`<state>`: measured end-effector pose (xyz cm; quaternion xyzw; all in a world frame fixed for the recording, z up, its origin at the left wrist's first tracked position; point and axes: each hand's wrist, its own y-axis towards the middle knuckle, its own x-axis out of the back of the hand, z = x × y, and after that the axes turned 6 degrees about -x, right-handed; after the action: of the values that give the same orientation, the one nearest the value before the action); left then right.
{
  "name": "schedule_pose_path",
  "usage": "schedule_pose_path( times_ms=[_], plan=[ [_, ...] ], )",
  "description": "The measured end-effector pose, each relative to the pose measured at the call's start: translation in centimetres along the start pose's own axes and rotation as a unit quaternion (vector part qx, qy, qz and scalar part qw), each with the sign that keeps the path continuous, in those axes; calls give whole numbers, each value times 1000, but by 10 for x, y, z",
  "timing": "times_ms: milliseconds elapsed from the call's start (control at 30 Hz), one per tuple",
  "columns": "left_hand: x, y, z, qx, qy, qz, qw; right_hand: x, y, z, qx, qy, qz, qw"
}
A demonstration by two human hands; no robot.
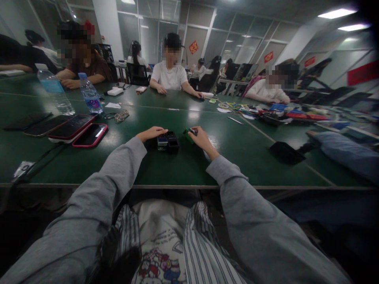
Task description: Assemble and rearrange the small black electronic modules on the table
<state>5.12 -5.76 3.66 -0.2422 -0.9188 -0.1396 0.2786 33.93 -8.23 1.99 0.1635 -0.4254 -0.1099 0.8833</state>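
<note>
My left hand [151, 133] lies flat on the dark green table [189, 165], its fingertips touching the left side of a small black device [167, 141] with a bluish face. My right hand [199, 139] is curled around a small green object [188, 133] just right of that device. Both arms wear grey sleeves and reach forward from my lap.
Several phones [71, 127] lie at the left, one in a pink case [90, 135]. Two water bottles [89, 94] and glasses [120, 116] stand beyond them. A black pouch [286, 152] lies at the right. Cluttered cables and parts [266, 112] sit far right. People sit along the far edge.
</note>
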Motion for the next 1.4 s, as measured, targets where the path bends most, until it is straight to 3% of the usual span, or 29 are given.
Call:
schedule_pose_path(
  times_ms=[500,1000,1400],
  plan=[
    [0,-2,-2,4,0,-1,1000,-1,12,-11,-58,45,15,997],
    [-1,-5,-8,1,-1,-2,1000,0,15,-18,-74,1,-7,997],
    [-1,-4,-6,1,-1,-1,1000,5,10,-9,-85,-20,-3,996]
  ],
)
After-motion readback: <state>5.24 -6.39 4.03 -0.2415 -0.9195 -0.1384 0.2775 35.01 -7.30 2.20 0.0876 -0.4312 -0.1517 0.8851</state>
